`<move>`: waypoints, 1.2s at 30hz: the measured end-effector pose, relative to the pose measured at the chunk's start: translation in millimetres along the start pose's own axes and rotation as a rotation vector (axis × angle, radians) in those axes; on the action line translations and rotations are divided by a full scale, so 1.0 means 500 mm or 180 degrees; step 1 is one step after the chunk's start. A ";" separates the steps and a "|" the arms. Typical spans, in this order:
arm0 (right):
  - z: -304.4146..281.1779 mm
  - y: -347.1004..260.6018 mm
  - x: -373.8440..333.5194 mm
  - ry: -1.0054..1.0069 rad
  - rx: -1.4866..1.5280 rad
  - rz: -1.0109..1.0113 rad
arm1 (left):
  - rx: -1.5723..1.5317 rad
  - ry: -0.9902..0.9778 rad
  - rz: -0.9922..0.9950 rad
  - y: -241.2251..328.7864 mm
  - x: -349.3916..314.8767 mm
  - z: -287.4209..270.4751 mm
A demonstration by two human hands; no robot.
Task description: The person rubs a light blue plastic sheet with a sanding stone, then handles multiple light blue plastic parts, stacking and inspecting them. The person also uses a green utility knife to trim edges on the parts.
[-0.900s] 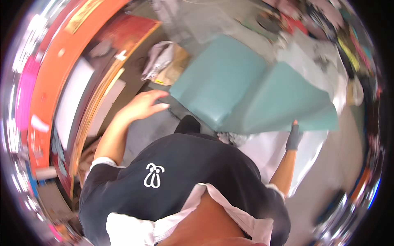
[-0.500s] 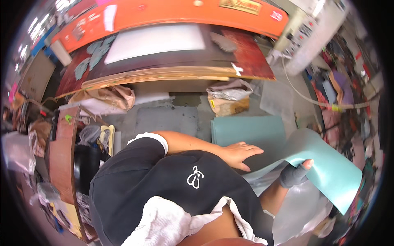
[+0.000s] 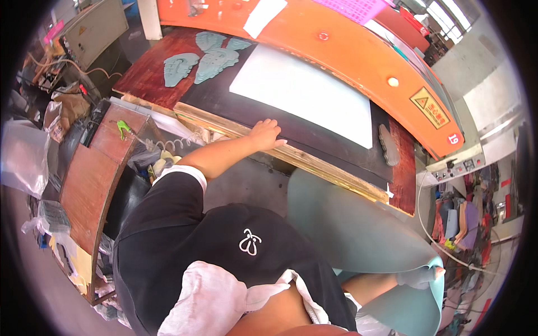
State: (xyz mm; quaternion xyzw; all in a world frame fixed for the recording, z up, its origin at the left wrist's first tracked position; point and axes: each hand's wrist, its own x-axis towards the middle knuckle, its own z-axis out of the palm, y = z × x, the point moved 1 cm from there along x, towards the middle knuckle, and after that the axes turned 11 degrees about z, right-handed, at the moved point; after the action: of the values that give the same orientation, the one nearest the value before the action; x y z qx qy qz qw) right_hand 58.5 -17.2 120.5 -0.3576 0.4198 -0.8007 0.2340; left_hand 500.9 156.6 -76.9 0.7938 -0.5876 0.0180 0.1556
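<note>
My left hand [image 3: 266,135] rests on the wooden front edge of the press table [image 3: 314,165], fingers stretched out and holding nothing. At the lower right my right hand [image 3: 421,276], in a grey fingerless glove, grips the edge of a large flexible green sheet [image 3: 358,224]. The sheet bends in a wide curve from the table's front edge round to that hand. A white board [image 3: 302,92] lies on the table's black surface beyond my left hand. Green cut pieces [image 3: 216,63] lie left of it, and a grey scallop-edged piece [image 3: 388,144] lies to its right.
An orange press beam [image 3: 336,42] spans the far side of the table, with a pink basket [image 3: 353,8] on top. A brown wooden stand [image 3: 95,190] is close on my left. A pale hose [image 3: 434,238] hangs at the right, near stacked coloured sheets [image 3: 462,224].
My left hand has gone from the green sheet to the table edge. My right hand still grips the sheet, which now curves up near the table. The view has shifted closer to the table.
</note>
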 end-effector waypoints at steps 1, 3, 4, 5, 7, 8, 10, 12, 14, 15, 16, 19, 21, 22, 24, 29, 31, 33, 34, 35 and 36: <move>0.011 -0.005 -0.004 -0.0042 0.0026 0.0036 | -0.0112 0.0143 0.0041 -0.009 -0.009 0.001; 0.023 -0.008 -0.006 -0.0205 -0.0062 -0.0059 | -0.0191 0.0458 -0.0054 -0.001 -0.024 0.011; 0.030 -0.008 -0.002 -0.0219 -0.0125 -0.0130 | -0.0195 0.0596 -0.0071 0.002 -0.026 0.012; 0.038 -0.016 -0.002 0.0275 -0.1023 -0.2318 | -0.0144 0.0454 -0.0227 0.008 -0.023 0.015; 0.049 -0.004 0.024 -0.0442 -0.0580 -0.1322 | -0.0258 0.0351 -0.0255 0.019 -0.025 0.016; 0.057 -0.008 0.035 -0.0385 -0.0709 -0.2313 | -0.0286 0.0373 -0.0238 0.019 -0.022 0.011; 0.069 -0.008 0.062 -0.0362 -0.0981 -0.3249 | -0.0353 0.0339 -0.0271 0.028 -0.028 0.011; 0.075 -0.013 0.092 -0.0636 -0.0956 -0.2893 | -0.0323 0.0383 -0.0230 0.038 -0.042 0.012; 0.076 -0.027 0.104 -0.0334 -0.0917 -0.4256 | -0.0361 0.0355 -0.0210 0.056 -0.069 0.015; 0.077 -0.034 0.112 -0.0224 -0.0923 -0.4372 | -0.0375 0.0350 -0.0190 0.069 -0.084 0.013; 0.081 -0.042 0.119 -0.0158 -0.0920 -0.4481 | -0.0371 0.0363 -0.0178 0.080 -0.099 0.013; 0.108 -0.067 0.145 -0.0027 -0.0724 -0.4835 | -0.0428 0.0461 -0.0242 0.121 -0.152 0.005; 0.160 -0.086 0.156 -0.0307 -0.0498 -0.4734 | -0.0536 0.0461 -0.0274 0.139 -0.193 -0.007; 0.202 -0.101 0.166 -0.1656 0.0018 -0.3686 | -0.0600 0.0417 -0.0262 0.145 -0.209 -0.012; 0.302 -0.123 0.156 -0.3043 0.1208 -0.0795 | -0.0725 0.0401 -0.0224 0.154 -0.233 -0.014; 0.676 -0.108 -0.154 -0.3992 0.2066 0.1446 | -0.2136 -0.0487 -0.0864 0.152 -0.285 -0.023; 0.788 -0.066 -0.335 -0.4719 0.0943 0.1072 | -0.3245 -0.0178 -0.1615 0.137 -0.321 -0.053; 0.829 0.003 -0.493 -0.5735 0.0375 0.0648 | -0.4487 0.0570 -0.2867 0.114 -0.375 -0.099; 0.804 0.059 -0.547 -0.5864 -0.0018 0.0349 | -0.5110 0.1015 -0.3265 0.100 -0.392 -0.121; 0.756 0.117 -0.605 -0.6199 -0.0589 0.0696 | -0.5241 0.1292 -0.3588 0.113 -0.421 -0.132; 0.716 0.163 -0.633 -0.6322 -0.1250 -0.1004 | -0.5385 0.1577 -0.3576 0.112 -0.434 -0.145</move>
State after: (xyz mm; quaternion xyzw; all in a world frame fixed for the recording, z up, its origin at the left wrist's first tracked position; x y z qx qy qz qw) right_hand 541.1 -28.3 73.1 -0.9425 0.1084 -0.0818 0.3054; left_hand 392.7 362.5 -41.5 0.5589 0.0935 -0.3119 0.7627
